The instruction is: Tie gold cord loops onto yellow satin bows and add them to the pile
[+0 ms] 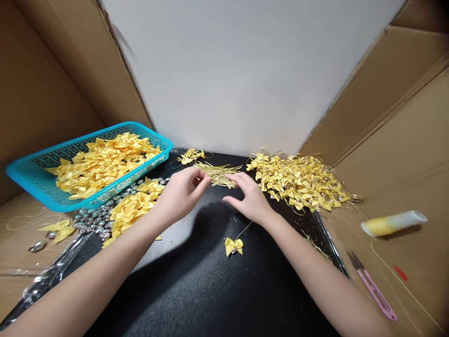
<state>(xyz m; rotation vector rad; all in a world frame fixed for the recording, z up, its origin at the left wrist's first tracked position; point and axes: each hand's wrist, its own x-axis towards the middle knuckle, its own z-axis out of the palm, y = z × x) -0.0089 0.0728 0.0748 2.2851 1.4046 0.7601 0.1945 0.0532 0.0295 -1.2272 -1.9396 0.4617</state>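
My left hand (pixel 184 193) is at the near left edge of a pile of short gold cords (pixel 219 174). Its thumb and fingertips are pinched together, and whatever they hold is too small to make out. At the pile's right side is my right hand (pixel 250 199), its thumb spread apart from its fingers and nothing visible between them. A single yellow ribbon bow (pixel 229 245) with a silvery bead and a cord tail lies on the black work surface (pixel 182 285), below my right hand.
On the left stands a blue basket (pixel 56 206) of yellow bows, with silver beads (pixel 96 217) and loose bows (pixel 131 208) beside it. A heap of corded bows (pixel 301 180) lies right. Pink thread snips (pixel 375 290) and a yellow-white tube (pixel 394 223) rest on cardboard.
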